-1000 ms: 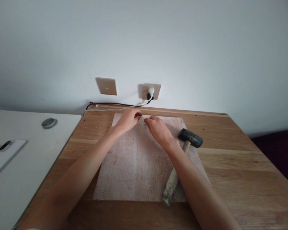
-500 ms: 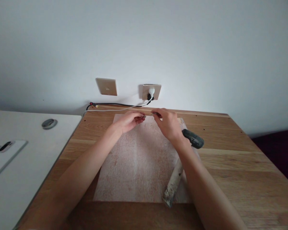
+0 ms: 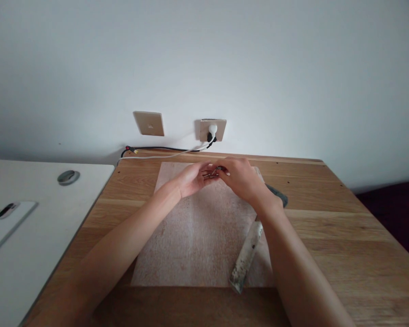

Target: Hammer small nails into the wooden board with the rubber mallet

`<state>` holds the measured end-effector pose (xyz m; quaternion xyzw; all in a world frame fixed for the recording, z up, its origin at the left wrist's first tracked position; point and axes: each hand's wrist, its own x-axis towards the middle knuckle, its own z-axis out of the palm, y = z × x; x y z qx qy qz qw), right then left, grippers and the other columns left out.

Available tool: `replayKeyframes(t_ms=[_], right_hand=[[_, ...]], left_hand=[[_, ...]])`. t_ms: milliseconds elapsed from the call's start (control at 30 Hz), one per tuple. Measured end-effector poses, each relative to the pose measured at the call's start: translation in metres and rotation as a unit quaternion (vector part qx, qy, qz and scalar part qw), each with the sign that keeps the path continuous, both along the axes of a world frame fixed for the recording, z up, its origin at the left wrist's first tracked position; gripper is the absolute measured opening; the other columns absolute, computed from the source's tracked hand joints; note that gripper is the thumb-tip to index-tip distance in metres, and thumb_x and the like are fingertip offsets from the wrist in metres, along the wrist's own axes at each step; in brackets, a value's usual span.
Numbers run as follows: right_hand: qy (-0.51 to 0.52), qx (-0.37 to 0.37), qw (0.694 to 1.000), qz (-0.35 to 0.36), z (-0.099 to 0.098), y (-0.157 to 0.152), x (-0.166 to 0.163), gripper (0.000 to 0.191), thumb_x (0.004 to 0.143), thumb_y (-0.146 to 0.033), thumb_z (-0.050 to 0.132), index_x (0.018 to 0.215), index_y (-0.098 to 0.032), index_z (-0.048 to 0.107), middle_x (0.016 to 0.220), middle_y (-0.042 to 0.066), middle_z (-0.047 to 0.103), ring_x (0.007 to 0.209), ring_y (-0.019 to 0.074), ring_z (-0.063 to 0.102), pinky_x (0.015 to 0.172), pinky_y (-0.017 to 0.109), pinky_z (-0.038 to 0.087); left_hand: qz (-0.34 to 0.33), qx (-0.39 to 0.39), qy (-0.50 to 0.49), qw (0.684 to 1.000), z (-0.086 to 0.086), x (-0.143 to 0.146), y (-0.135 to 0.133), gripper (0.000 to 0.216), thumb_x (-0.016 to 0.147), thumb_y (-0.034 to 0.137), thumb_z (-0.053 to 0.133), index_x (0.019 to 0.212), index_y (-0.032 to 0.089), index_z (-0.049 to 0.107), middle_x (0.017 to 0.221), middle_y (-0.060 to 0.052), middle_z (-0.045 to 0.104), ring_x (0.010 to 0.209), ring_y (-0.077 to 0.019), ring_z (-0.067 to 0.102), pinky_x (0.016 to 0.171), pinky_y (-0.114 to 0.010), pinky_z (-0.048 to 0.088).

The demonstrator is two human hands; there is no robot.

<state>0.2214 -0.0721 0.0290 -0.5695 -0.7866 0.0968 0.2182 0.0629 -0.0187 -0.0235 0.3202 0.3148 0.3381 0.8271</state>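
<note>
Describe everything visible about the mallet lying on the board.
The dark-headed mallet with a pale wooden handle lies flat on the pinkish square board, handle slanting towards the near edge, its scuffed, stained end slightly overhanging it. The dark grey head points away and is mostly hidden behind the right hand. Whether the wrist touches it cannot be told.

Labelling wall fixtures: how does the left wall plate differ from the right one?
The left wall plate has nothing plugged in; the right wall plate carries a white plug and a black one, with cables running left along the table edge. The left plate sits slightly higher on the wall and looks a little wider than the right one. Both are beige, rectangular and mounted just above the wooden table.
</note>
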Motion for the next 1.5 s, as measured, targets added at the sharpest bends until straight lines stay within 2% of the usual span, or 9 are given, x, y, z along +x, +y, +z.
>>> replayKeyframes(t_ms=[333, 500, 633, 733, 933, 1133, 1233, 1400, 1500], right_hand=[[0.027, 0.003, 0.999, 0.03, 0.004, -0.003, -0.001, 0.032, 0.092, -0.003, 0.061, 0.105, -0.022, 0.083, 0.104, 0.007, 0.084, 0.092, 0.0237, 0.079, 0.085, 0.034, 0.058], [0.065, 0.069, 0.995, 0.034, 0.002, -0.001, 0.001, 0.029, 0.092, -0.006, 0.062, 0.11, -0.019, 0.08, 0.101, 0.008, 0.083, 0.089, 0.0224, 0.078, 0.084, 0.035, 0.06], [0.104, 0.168, 0.98, 0.005, 0.011, -0.005, 0.004, 0.024, 0.095, -0.012, 0.06, 0.111, -0.017, 0.078, 0.1, 0.009, 0.08, 0.082, 0.0198, 0.076, 0.081, 0.034, 0.061], [0.118, 0.202, 0.972, -0.026, 0.017, -0.008, 0.007, 0.022, 0.096, -0.016, 0.059, 0.109, -0.019, 0.077, 0.101, 0.008, 0.08, 0.079, 0.0184, 0.076, 0.078, 0.033, 0.062], [0.133, 0.206, 0.969, -0.037, 0.019, -0.009, 0.009, 0.022, 0.094, -0.017, 0.059, 0.106, -0.019, 0.077, 0.102, 0.008, 0.079, 0.076, 0.0177, 0.075, 0.075, 0.034, 0.064], [0.137, 0.2, 0.968, -0.062, 0.021, -0.009, 0.008, 0.021, 0.094, -0.019, 0.058, 0.103, -0.019, 0.077, 0.1, 0.008, 0.079, 0.077, 0.0186, 0.074, 0.072, 0.034, 0.064], [0.133, 0.198, 0.969, -0.07, 0.021, -0.009, 0.008, 0.019, 0.093, -0.02, 0.06, 0.101, -0.019, 0.077, 0.097, 0.008, 0.079, 0.076, 0.0187, 0.074, 0.069, 0.033, 0.063], [0.133, 0.203, 0.967, -0.073, 0.019, -0.009, 0.01, 0.018, 0.094, -0.019, 0.06, 0.099, -0.02, 0.077, 0.094, 0.007, 0.079, 0.074, 0.0178, 0.073, 0.067, 0.031, 0.061], [0.136, 0.198, 0.968, -0.079, 0.019, -0.009, 0.011, 0.018, 0.094, -0.019, 0.061, 0.1, -0.02, 0.077, 0.094, 0.007, 0.079, 0.075, 0.0179, 0.073, 0.067, 0.031, 0.061]], left_hand=[[0.028, -0.021, -0.047, 0.998, 0.003, 0.005, -0.007, 0.013, 0.095, 0.014, 0.07, 0.083, 0.012, 0.073, 0.077, -0.005, 0.074, 0.072, -0.0131, 0.067, 0.085, -0.028, 0.056], [0.056, -0.066, -0.043, 0.995, 0.004, 0.005, -0.004, 0.019, 0.096, 0.008, 0.063, 0.078, 0.012, 0.069, 0.071, -0.005, 0.072, 0.062, -0.0106, 0.066, 0.068, -0.022, 0.056], [0.073, -0.078, -0.054, 0.993, 0.02, -0.005, 0.0, 0.025, 0.098, 0.01, 0.06, 0.073, 0.013, 0.062, 0.063, -0.002, 0.064, 0.047, -0.0056, 0.054, 0.04, -0.012, 0.037], [0.084, -0.086, -0.113, 0.986, 0.035, -0.008, -0.004, 0.03, 0.101, 0.012, 0.053, 0.071, 0.014, 0.058, 0.061, 0.0, 0.06, 0.041, -0.0029, 0.045, 0.031, -0.01, 0.023], [0.059, -0.139, -0.118, 0.982, 0.041, -0.002, -0.016, 0.04, 0.103, 0.011, 0.038, 0.067, 0.015, 0.054, 0.056, 0.0, 0.055, 0.035, -0.0024, 0.038, 0.028, -0.01, 0.017], [0.19, -0.059, -0.254, 0.946, 0.065, -0.025, -0.012, 0.044, 0.105, 0.014, 0.036, 0.064, 0.015, 0.053, 0.061, 0.0, 0.059, 0.034, 0.0004, 0.038, 0.029, -0.01, 0.02], [0.193, -0.054, -0.266, 0.943, 0.072, -0.024, -0.019, 0.044, 0.106, 0.014, 0.034, 0.066, 0.015, 0.053, 0.066, -0.002, 0.063, 0.035, 0.0007, 0.038, 0.029, -0.011, 0.02], [0.137, -0.092, -0.241, 0.956, 0.062, -0.011, -0.026, 0.048, 0.108, 0.017, 0.03, 0.063, 0.018, 0.047, 0.055, 0.004, 0.045, 0.035, -0.002, 0.038, 0.03, -0.015, 0.02], [0.159, -0.063, -0.236, 0.957, 0.06, -0.015, -0.018, 0.05, 0.108, 0.02, 0.032, 0.059, 0.02, 0.038, 0.05, 0.008, 0.03, 0.033, -0.003, 0.031, 0.032, -0.017, 0.018]])
